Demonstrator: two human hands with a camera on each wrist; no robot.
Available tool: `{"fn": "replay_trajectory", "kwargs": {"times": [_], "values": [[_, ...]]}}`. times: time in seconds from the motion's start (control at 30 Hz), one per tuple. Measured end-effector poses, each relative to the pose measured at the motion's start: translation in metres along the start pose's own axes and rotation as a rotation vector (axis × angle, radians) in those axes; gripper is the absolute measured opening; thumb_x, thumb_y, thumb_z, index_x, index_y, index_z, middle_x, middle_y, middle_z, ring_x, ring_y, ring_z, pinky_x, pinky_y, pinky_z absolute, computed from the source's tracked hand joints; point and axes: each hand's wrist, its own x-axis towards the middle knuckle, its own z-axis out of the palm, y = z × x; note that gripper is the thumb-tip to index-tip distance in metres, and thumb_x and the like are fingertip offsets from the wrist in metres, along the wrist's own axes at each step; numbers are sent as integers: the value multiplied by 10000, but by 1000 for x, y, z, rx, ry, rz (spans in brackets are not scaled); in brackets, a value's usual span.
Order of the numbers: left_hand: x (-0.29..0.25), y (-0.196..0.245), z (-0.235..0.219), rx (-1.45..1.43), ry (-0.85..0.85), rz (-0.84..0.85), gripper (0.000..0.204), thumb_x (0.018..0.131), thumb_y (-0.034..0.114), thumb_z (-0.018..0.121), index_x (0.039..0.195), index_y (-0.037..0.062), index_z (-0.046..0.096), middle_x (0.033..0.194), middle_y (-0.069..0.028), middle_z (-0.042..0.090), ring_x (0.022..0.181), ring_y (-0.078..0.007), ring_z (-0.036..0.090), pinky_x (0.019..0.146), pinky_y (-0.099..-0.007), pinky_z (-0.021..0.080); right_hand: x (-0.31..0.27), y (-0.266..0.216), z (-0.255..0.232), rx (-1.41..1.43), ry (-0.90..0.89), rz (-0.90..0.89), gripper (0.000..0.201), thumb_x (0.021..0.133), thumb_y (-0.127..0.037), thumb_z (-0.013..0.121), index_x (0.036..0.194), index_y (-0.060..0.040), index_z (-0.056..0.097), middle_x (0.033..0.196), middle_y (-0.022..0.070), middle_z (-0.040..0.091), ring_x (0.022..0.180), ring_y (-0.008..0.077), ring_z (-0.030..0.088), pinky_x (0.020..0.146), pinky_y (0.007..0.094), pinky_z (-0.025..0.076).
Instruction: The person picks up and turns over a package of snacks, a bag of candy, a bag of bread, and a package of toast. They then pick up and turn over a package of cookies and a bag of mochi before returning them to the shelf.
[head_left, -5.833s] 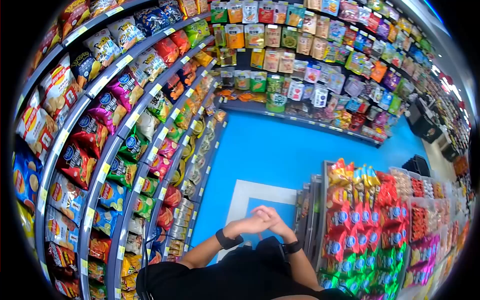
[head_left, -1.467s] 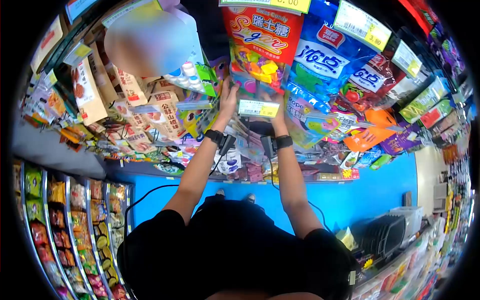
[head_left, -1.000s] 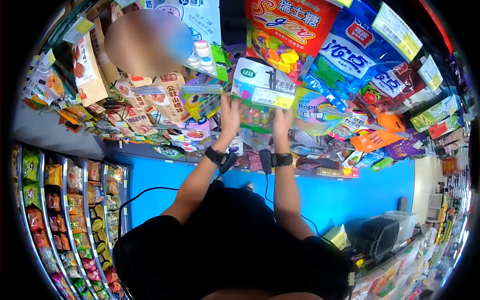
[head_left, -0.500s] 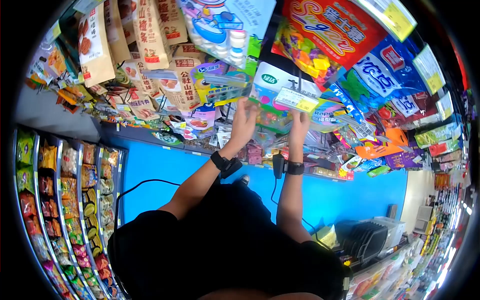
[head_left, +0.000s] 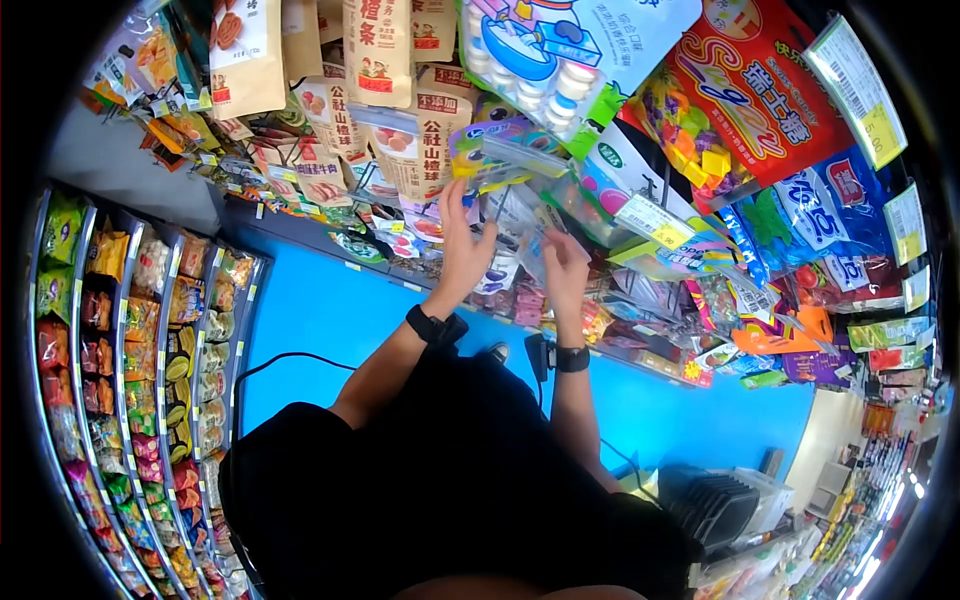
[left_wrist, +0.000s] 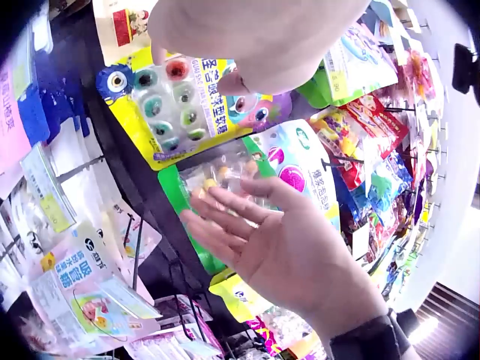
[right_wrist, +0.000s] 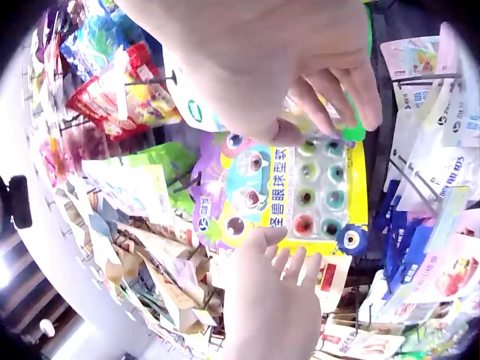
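My left hand (head_left: 465, 250) is raised at the edge of a hanging pack of eyeball gummies (head_left: 508, 150), its fingertips overlapping the yellow edge in the right wrist view. Under clear plastic, that pack (right_wrist: 319, 187) shows rows of green, blue and red eyeballs. Fingers slightly bent, my right hand (head_left: 565, 265) is beside it. In the left wrist view the right hand (left_wrist: 277, 240) lies in front of a green and white candy pack (left_wrist: 296, 169) with a clear window. This candy pack (head_left: 615, 170) hangs behind a price tag in the head view.
A red candy bag (head_left: 740, 110) and a blue candy bag (head_left: 815, 215) hang at the right. Brown paper snack bags (head_left: 380, 60) hang at the left. Metal hooks (left_wrist: 135, 247) and price tags (head_left: 655, 220) stick out between packs. A chip shelf (head_left: 140, 380) stands at far left.
Both hands have let go of the green and white candy pack, which hangs on the rack. They have shifted left toward the eyeball gummies, and the head view has turned.
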Motion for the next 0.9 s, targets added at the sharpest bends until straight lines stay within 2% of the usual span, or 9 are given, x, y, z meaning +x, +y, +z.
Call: {"fn": "replay_trajectory", "kwargs": {"times": [0.17, 0.27, 0.3, 0.37, 0.5, 0.6, 0.7, 0.77, 0.9], "values": [[15, -3, -4, 28, 17, 36, 721, 802, 28, 579, 1438, 0, 241, 1469, -184, 246, 1275, -300, 385, 1009, -380, 386, 34, -31, 28, 190, 198, -456, 548, 854, -92, 597, 1349, 33, 400, 1240, 214, 565, 1048, 272, 611, 880, 355, 486], [26, -3, -4, -19, -35, -2, 758, 812, 48, 593, 1459, -1, 201, 1502, -201, 204, 1329, -308, 335, 1028, -386, 374, 37, -55, 27, -12, 252, -470, 632, 862, -105, 593, 1403, 43, 303, 1302, 231, 504, 1035, 282, 613, 885, 370, 493], [30, -3, -3, -36, -56, -6, 764, 813, 57, 592, 1450, -32, 178, 1498, -233, 187, 1360, -347, 273, 1076, -393, 302, 36, -60, 26, -15, 249, -472, 632, 862, -105, 593, 1403, 43, 303, 1302, 231, 504, 1035, 282, 613, 885, 370, 493], [34, -6, -3, -7, -109, -3, 815, 810, 82, 604, 1450, -68, 122, 1515, -267, 98, 1405, -396, 165, 1130, -406, 216, 34, -68, 24, 86, 237, -198, 653, 859, -116, 597, 1404, 59, 283, 1320, 266, 466, 1013, 278, 621, 881, 381, 501], [36, -1, 1, 55, -197, 20, 913, 786, 109, 636, 1457, -77, 46, 1532, -259, -49, 1422, -417, 62, 1135, -411, 197, 42, -56, 22, 1, 259, -231, 679, 845, -121, 615, 1409, 55, 281, 1294, 286, 480, 997, 262, 626, 824, 371, 519], [42, -2, 2, 12, -169, 49, 914, 782, 101, 637, 1453, -82, 44, 1530, -266, -43, 1421, -417, 64, 1135, -411, 197, 50, -56, 15, 10, 238, -266, 701, 831, -126, 631, 1407, 54, 275, 1107, 252, 610, 874, 229, 658, 748, 343, 523], [46, 4, 1, 45, -119, 91, 888, 774, 95, 643, 1442, -95, 90, 1503, -268, 55, 1386, -429, 152, 1128, -425, 207, 55, -61, 14, -28, 258, -300, 740, 807, -149, 660, 1401, 44, 262, 686, 113, 654, 611, 190, 637, 640, 307, 502], [48, 2, 4, 85, -57, 107, 843, 764, 90, 654, 1424, -98, 164, 1450, -256, 163, 1328, -419, 249, 1107, -440, 238, 55, -49, 16, 14, 280, -280, 741, 802, -149, 665, 1400, 40, 271, 680, 118, 644, 603, 188, 628, 618, 316, 498], [45, 4, 2, 82, -68, 79, 730, 788, 78, 643, 1396, -51, 258, 1412, -240, 214, 1311, -376, 291, 1090, -399, 272, 42, -37, 20, 16, 322, -296, 608, 801, -157, 680, 1303, 36, 397, 684, 127, 628, 564, 184, 598, 553, 331, 480]]}}
